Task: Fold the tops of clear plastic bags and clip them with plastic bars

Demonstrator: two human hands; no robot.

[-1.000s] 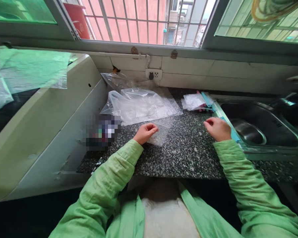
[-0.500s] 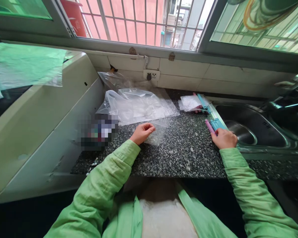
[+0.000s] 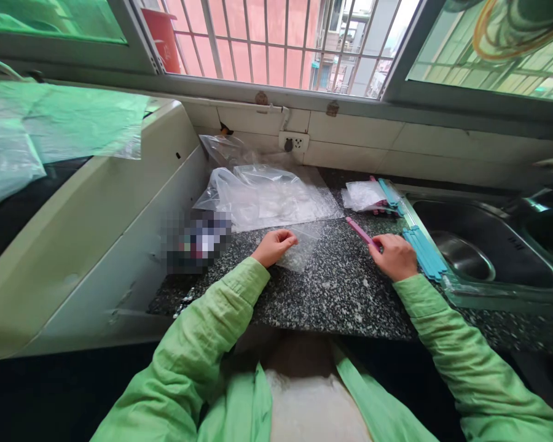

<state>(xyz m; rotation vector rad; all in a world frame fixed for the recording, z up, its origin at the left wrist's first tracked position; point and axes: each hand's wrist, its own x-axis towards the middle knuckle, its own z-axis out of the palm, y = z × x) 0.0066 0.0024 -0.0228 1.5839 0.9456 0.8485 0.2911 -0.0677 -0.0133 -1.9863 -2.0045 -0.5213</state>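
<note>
My left hand (image 3: 274,247) is closed in a pinch on the edge of a small clear plastic bag (image 3: 304,248), which lies on the speckled counter. A slim pink plastic stick (image 3: 359,231) is held by one end in my right hand (image 3: 395,255); its free end points away to the upper left. Close to the right hand lies a row of blue plastic sticks (image 3: 424,253) along the sink's edge. Farther back, more blue sticks (image 3: 391,195) and some pink ones lie partly under a small stack of clear bags (image 3: 363,195).
A heap of large clear plastic bags (image 3: 267,196) covers the back of the counter (image 3: 332,301). A blurred-out item (image 3: 198,242) is at the left, beside a pale appliance (image 3: 133,178). On the right is a metal sink (image 3: 488,239). A wall socket (image 3: 294,142) is behind.
My right hand has moved left from the row of sticks, carrying the pink stick away from the blue ones. My left hand stays at the small bag. The view has shifted slightly.
</note>
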